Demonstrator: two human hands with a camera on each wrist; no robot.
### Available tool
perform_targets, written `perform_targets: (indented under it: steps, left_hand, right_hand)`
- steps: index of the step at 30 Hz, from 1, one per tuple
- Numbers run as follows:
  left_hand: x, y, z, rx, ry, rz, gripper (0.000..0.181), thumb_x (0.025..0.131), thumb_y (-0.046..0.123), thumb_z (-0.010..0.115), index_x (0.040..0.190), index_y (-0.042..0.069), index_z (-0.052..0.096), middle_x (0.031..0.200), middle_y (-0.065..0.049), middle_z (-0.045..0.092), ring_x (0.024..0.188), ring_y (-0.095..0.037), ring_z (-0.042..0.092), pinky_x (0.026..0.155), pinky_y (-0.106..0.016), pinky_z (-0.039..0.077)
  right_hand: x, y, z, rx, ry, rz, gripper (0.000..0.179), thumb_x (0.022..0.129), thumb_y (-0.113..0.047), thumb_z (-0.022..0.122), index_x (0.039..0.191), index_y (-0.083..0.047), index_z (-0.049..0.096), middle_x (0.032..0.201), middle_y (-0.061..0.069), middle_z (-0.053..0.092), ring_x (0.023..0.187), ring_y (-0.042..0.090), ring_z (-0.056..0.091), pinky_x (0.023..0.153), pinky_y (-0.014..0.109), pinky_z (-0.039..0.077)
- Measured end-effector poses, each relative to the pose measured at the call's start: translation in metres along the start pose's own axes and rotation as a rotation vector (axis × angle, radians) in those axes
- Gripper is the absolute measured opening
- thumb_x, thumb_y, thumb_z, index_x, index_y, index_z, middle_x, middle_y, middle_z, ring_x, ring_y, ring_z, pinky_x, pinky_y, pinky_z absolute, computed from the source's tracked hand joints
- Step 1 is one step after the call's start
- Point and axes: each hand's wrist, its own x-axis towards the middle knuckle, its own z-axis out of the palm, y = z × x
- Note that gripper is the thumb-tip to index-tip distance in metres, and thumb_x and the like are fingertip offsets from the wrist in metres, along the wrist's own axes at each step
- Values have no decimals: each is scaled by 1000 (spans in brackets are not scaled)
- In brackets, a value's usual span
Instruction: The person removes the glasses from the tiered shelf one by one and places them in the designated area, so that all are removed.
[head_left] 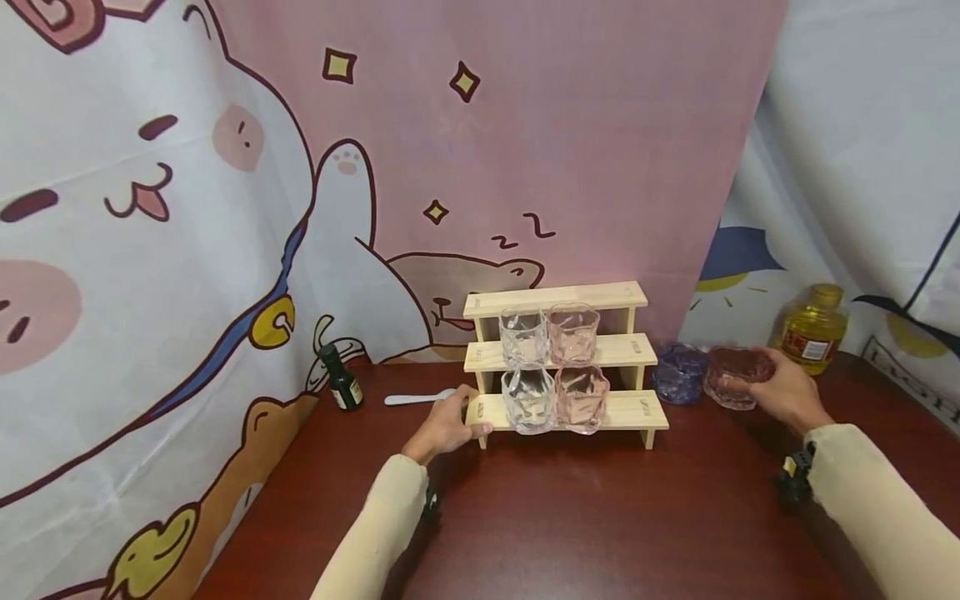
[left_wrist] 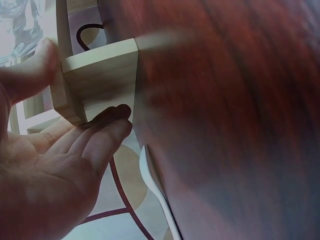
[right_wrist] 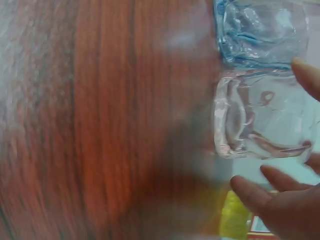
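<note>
A three-tier wooden display stand (head_left: pixel 558 354) stands on the table. My left hand (head_left: pixel 447 425) grips the left end of its lowest tier; in the left wrist view the thumb lies on the board's front and the fingers (left_wrist: pixel 107 135) reach behind its leg. Two clear glasses (head_left: pixel 528 400) and two pink glasses (head_left: pixel 581 400) sit on the lower two tiers. Right of the stand, my right hand (head_left: pixel 791 390) holds a pink glass (right_wrist: pixel 265 115) between thumb and forefinger, the other fingers apart from it. A blue glass (head_left: pixel 679 373) stands close beside that one.
A yellow bottle (head_left: pixel 814 329) stands at the back right, behind my right hand. On the left are a small dark green bottle (head_left: pixel 341 379) and a white spoon-like utensil (head_left: pixel 416 399). A printed cloth (head_left: pixel 600 150) hangs behind the dark red table (head_left: pixel 570 517).
</note>
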Motion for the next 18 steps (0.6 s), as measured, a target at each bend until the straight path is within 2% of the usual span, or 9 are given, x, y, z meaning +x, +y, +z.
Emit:
perform_targets:
  steps: [3,5,8,13,18]
  left_hand:
    - [0,0,1,2,3,2,49,84,18,82,125,8,57,129,-17,67,106,-23,58,96,-42,46]
    - [-1,1,1,4,-4,-1,50,84,18,82,125,8,57,129,-16,67,105,-23,58,95,-41,46]
    - [0,2,0,-2,-17,0,51,84,17,82,127,7,56,129,-16,67,105,-23,58,95,-41,46]
    - [4,3,-2,-16,-21,6,54,85,18,81,130,5,54,133,-18,65,111,-26,58,99,-44,46]
    - [3,1,-1,-18,-26,-19,54,86,19,80,131,6,53,136,-19,63,116,-28,58,103,-46,45]
  right_hand:
    - [-2,-5,-3,-78,19,-50,110,88,-50,73,155,10,9,145,49,28,127,67,32,99,75,33]
    - [-5,-10,-7,-131,44,-89,107,86,-44,76,153,13,14,142,50,31,124,67,34,98,74,34]
    - [-10,-19,-15,-192,93,-168,96,86,-35,77,148,17,26,129,50,44,113,66,44,92,73,38]
    - [-15,-40,-26,-202,134,-239,84,89,-34,74,143,17,36,122,47,50,108,63,49,89,72,38]
    - [-21,-64,-23,-185,120,-255,78,90,-34,74,142,13,40,133,46,44,116,62,43,94,73,35]
